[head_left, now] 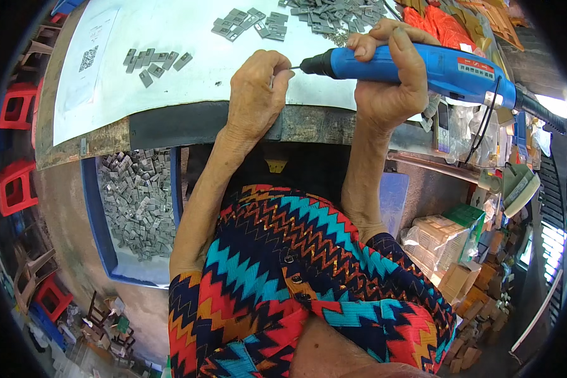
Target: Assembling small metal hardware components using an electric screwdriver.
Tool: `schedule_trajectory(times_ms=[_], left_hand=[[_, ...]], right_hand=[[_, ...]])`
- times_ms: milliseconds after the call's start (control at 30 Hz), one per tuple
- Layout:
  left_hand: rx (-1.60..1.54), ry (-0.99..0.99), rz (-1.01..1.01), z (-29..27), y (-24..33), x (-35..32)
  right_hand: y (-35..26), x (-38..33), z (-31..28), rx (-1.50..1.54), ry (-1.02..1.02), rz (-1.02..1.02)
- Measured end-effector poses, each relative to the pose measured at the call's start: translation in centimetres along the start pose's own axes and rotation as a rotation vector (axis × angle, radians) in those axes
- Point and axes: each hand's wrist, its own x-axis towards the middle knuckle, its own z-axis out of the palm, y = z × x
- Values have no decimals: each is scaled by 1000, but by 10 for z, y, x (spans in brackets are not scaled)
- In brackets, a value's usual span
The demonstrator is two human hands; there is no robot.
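Observation:
My right hand [387, 101] is wrapped round a blue electric screwdriver [444, 66], held level above the worktable with its bit pointing left. Close to the tip of that bit, my left hand [255, 91] is closed in a pinch; its fingers hide whatever lies between them. Left of this hand, several small flat grey parts [148, 58], each with a dark spot at one end, lie on the white sheet [189, 82] covering the table. Another group of grey parts [238, 24] sits farther back, and a larger heap [334, 14] lies behind the screwdriver.
Below the table at left, a blue tray [97, 220] holds many grey parts [138, 201]. Red plastic bags [444, 25] lie at the back right. A cable [545, 113] runs off the screwdriver's rear. Red stools [16, 186] stand at far left, and cartons [438, 242] at lower right.

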Motion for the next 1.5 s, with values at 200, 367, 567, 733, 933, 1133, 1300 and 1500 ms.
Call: schedule_trajectory(times_ms=[200,367,567,733,933,1133,1300,1500], left_hand=[[16,-2,-3,-1,2,0],[20,16,6,-2,1,-1],[-81,42,-50,-2,6,0],[-117,23,-95,-8,13,1],[101,90,-12,-22,-7,14],[544,72,-7,-35,-31,30],[647,29,21,-32,-35,30],[547,4,24,-36,-33,25]], right_hand=[[-1,0,3,0,45,28],[2,-1,2,-20,37,28],[-1,-3,14,-17,93,9],[-11,0,12,18,94,39],[-15,1,10,21,93,3],[-14,-1,9,0,104,19],[-12,-3,7,-7,128,33],[-12,-3,7,1,121,34]])
